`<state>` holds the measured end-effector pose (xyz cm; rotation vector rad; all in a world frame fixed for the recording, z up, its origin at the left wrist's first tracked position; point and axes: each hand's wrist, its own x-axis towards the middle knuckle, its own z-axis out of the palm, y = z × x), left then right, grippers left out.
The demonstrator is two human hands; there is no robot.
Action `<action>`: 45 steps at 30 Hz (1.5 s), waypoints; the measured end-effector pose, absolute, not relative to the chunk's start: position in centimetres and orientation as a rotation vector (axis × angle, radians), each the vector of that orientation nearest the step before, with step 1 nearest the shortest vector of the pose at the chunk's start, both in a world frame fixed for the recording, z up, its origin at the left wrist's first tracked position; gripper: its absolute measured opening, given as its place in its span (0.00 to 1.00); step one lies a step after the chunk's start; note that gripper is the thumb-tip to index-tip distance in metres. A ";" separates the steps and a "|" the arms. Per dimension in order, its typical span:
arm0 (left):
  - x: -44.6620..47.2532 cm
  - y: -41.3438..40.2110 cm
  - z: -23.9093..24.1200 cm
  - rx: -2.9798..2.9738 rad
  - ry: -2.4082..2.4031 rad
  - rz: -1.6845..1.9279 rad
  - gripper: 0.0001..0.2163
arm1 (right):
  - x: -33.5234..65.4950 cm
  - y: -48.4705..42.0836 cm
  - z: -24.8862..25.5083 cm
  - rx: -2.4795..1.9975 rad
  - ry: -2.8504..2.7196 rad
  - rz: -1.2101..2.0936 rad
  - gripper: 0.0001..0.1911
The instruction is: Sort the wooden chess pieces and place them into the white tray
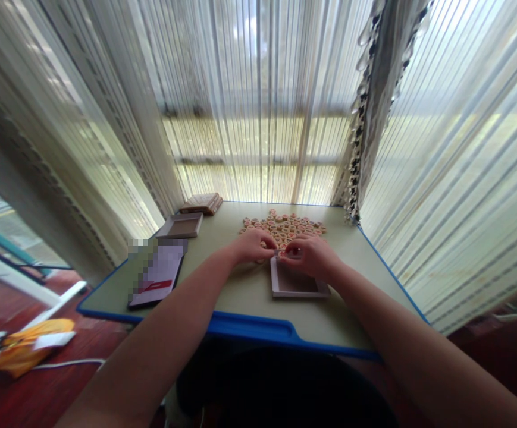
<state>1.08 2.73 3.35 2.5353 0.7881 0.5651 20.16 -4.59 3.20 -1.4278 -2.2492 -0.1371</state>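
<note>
A crowd of round wooden xiangqi pieces (300, 224) with red and dark markings lies loose on the pale table. On the near side of them stands a shallow open box (300, 293), its brown inside partly covered by my right arm. At the box's far left corner, my right hand (308, 252) pinches one xiangqi piece (282, 254) between thumb and fingers. My left hand (254, 245) is just left of that corner, fingers curled and their tips close to the rim. What those left fingers hold, if anything, is too small to tell.
To the left a second shallow tray-like box (180, 233) sits before a folded board or book-like stack (202, 203). A dark-edged tablet (162, 273), partly pixelated, lies nearer. Blue edging (249, 327) rims the table (351, 315). Sheer curtains (258, 89) hang behind.
</note>
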 end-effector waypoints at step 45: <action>1.8 3.3 2.8 2.530 1.227 0.845 0.13 | 19.5 -4.8 2.8 -1.461 -2.301 -0.196 0.14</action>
